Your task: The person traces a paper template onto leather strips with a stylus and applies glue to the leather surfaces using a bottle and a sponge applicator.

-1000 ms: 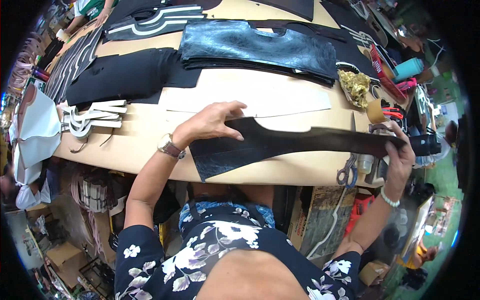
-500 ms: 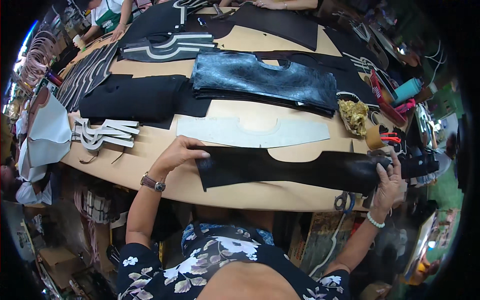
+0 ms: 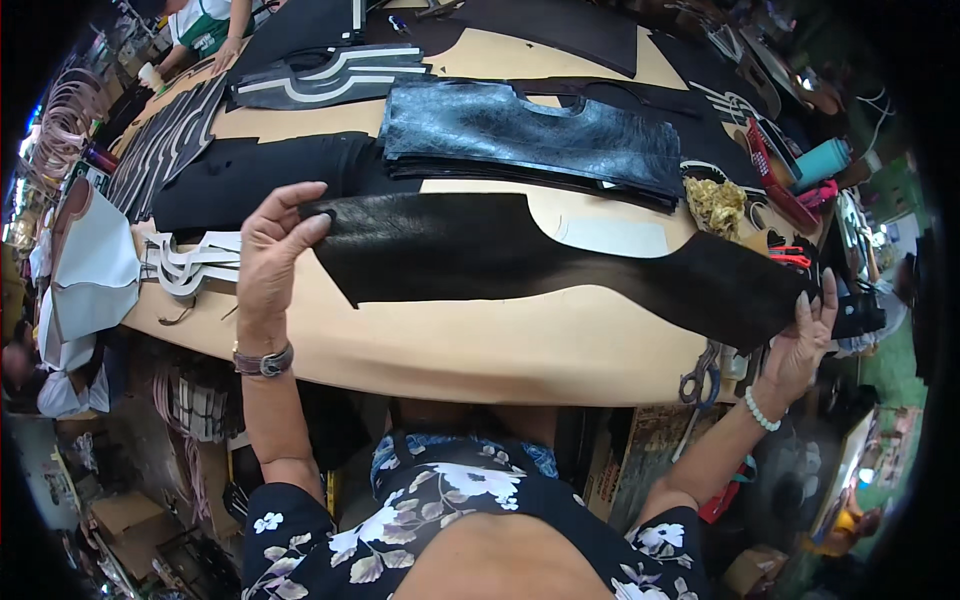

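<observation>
A dark, flexible cut leather piece (image 3: 450,250) with a curved notch is stretched between my hands above the table. My left hand (image 3: 278,245) pinches its left end between thumb and fingers, raised higher than the other. At the lower right end, my right hand (image 3: 805,335) grips the corner, thumb against it. Beneath the piece lies a pale paper-like template (image 3: 615,238), mostly covered and showing through the notch. A stack of shiny dark blue-black cut pieces (image 3: 520,140) lies just beyond. Scissors (image 3: 700,378) sit at the table edge near my right hand.
White curved strips (image 3: 195,262) and folded black material (image 3: 265,180) lie to the left. At right are a crumpled yellowish wad (image 3: 714,205), a red tray (image 3: 775,180) and a turquoise bottle (image 3: 822,160). A co-worker's hand (image 3: 228,52) rests at the far left.
My left hand has risen and moved left, lifting that end of the leather piece. My right hand has shifted slightly right. The piece now covers most of the pale template.
</observation>
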Demonstrator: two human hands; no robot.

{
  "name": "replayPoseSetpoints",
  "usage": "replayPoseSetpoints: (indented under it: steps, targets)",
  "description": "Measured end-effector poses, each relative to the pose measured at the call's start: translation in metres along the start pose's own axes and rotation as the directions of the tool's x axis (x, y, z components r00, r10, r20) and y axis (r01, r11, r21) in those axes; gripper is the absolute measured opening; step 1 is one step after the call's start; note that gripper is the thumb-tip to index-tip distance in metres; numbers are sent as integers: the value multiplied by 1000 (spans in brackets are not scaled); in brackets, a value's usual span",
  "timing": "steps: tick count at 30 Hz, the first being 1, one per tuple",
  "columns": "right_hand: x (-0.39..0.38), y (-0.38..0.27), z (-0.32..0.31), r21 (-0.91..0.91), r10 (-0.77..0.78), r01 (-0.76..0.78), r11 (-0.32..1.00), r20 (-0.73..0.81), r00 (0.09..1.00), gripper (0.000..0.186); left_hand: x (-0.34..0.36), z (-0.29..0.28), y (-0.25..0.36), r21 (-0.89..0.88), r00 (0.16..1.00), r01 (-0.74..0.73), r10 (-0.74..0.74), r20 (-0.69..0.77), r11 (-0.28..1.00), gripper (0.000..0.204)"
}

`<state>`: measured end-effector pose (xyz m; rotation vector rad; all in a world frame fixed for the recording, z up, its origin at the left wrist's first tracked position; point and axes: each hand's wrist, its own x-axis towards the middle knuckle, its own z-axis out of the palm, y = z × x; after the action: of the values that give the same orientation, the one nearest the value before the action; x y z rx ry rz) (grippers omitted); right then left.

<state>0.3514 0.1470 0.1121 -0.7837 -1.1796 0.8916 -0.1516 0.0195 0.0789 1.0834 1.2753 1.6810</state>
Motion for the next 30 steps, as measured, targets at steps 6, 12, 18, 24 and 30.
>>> replayPoseSetpoints:
  steps: [6, 12, 18, 24, 30]
  targets:
    - [86, 61, 62, -271, -41, 50, 961, 39, 998, 44, 98, -3, 16, 427, 997, 73, -62, -39, 902, 44]
    - [125, 142, 68, -706, -251, 151, 692, -39, 967, 57, 148, 23, -57, 678, 955, -168, 288, -68, 716, 71]
    - [-32, 126, 88, -604, -2, 85, 792, 137, 991, 48, 15, 46, -94, 814, 893, -386, 396, 213, 434, 56]
    - [-166, 100, 107, -497, 339, -281, 821, 28, 940, 32, -33, 66, -97, 831, 919, -362, 314, 240, 423, 47]
    - [-188, 109, 121, -722, 71, 89, 686, 188, 980, 20, 34, 6, -90, 948, 836, -220, 545, 62, 231, 35]
